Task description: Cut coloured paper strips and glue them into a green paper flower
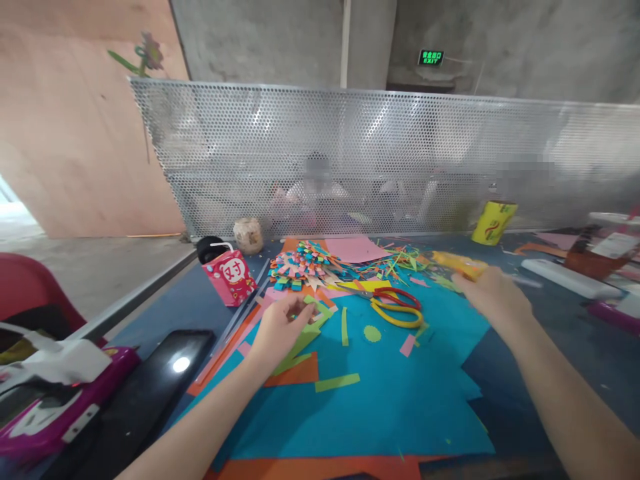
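Note:
My left hand point(284, 328) hovers over light green paper strips point(306, 341) left of centre. Its fingers are curled together, and whatever may be between them is too small to make out. On the right, my right hand point(497, 301) is closed around a yellow glue gun point(461, 265), slightly blurred; a clear stick shows behind the hand. Scissors point(397, 308) with one red and one yellow handle lie between my hands on blue paper point(400, 400). A small green scalloped disc point(372, 333) and cut strips lie near them. Beyond is a heap of fringed multicolour paper pieces point(305, 265).
A pink drink carton point(230, 277) with a straw, a tape roll point(249, 235) and a black phone point(150, 380) are at left. A purple power strip point(100, 393) lies beyond the phone. A yellow can point(493, 223) stands by the perforated metal screen point(350, 153); a person sits behind it.

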Tool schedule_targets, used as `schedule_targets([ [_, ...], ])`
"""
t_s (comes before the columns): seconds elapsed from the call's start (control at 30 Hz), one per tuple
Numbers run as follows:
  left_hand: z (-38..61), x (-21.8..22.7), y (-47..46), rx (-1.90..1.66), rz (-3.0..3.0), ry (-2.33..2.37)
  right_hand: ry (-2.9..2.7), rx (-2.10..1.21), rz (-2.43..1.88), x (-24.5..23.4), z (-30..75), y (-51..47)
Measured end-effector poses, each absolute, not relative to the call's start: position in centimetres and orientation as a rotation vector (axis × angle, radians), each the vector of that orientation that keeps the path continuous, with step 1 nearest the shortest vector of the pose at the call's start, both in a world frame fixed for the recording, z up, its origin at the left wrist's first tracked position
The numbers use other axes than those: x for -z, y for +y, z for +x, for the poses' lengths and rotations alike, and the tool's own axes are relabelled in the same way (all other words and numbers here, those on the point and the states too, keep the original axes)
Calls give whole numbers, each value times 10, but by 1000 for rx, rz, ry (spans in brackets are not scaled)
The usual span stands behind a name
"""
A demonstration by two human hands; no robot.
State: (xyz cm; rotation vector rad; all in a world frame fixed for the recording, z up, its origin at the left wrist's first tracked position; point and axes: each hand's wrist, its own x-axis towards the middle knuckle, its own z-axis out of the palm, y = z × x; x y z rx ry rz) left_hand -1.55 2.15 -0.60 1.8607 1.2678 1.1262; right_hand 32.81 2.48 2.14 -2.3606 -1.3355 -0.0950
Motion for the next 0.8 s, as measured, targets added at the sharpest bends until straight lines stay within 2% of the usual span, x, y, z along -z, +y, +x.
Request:
schedule_targets([
  [0.17,-16,4,23,-1132,1745,1254,-1522,660,-1769,-30,265,19],
  [0.27,-18,4,27,-1130,1669,1199,-1679,841,-1471,-21,234,15],
  [0.47,-18,4,28,-1126,1546,1128,-1878,974,-1183,-2,218,5],
  [0.8,-13,-3,23,-1101,1473,1130,-1921,967,-1133,-4,220,2],
])
